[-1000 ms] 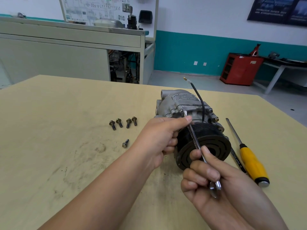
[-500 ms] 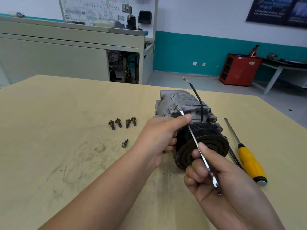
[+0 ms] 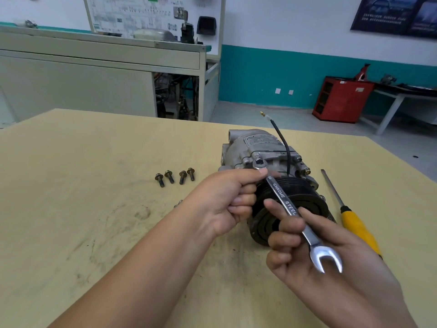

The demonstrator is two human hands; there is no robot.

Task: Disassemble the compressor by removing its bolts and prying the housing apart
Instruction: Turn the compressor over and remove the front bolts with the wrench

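Rotated since the earlier frame, the wrench [image 3: 282, 200] is now showing its flat face. On the desk [image 3: 71, 162] the compressor [image 3: 257, 147] is lying pulley-forward. The left hand [image 3: 222, 200] is pinching the wrench near its ring end, and the right hand [image 3: 307, 256] is gripping its shaft. Bolt removal is proceeding: the ringed bolt [image 3: 257, 160] is probably needing another loosening swing.

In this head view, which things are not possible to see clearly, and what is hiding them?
Head view: a loose bolt is mostly hidden behind the left hand.
Head view: the screwdriver handle's end is covered by the right hand.
Head view: the compressor hides its own far side and underside.
Head view: the poster is cut by the top edge, its text blurred.
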